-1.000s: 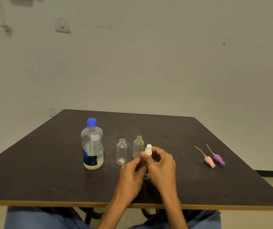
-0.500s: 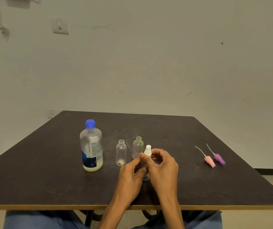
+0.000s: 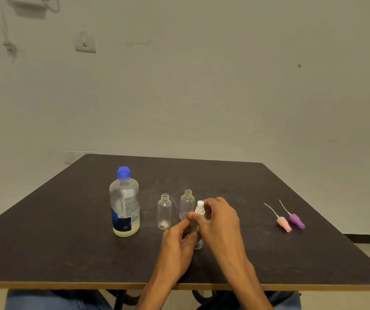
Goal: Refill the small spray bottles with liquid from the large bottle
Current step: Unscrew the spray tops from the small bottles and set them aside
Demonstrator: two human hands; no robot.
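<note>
**Both hands on the third spray bottle**

While the large clear plastic bottle with a blue cap [image 3: 124, 203] stood capped toward the left edge of the dark brown tabletop [image 3: 235, 182], both hands met over a small clear spray bottle with a white pump top [image 3: 199, 209] near the middle of the front edge. The left hand [image 3: 177, 242] curled its fingers round the bottle's body; the right hand [image 3: 218, 222] seemed to pinch the white top, though the fingertips hid the contact. Between the two bottles stood two small uncapped clear bottles, one pink-tinted at the base [image 3: 164, 211] and one purple-tinted [image 3: 187, 204], just beside each other. Toward the right edge lay a pink pump top [image 3: 283, 223] and a purple pump top [image 3: 297, 221], side by side.
</note>
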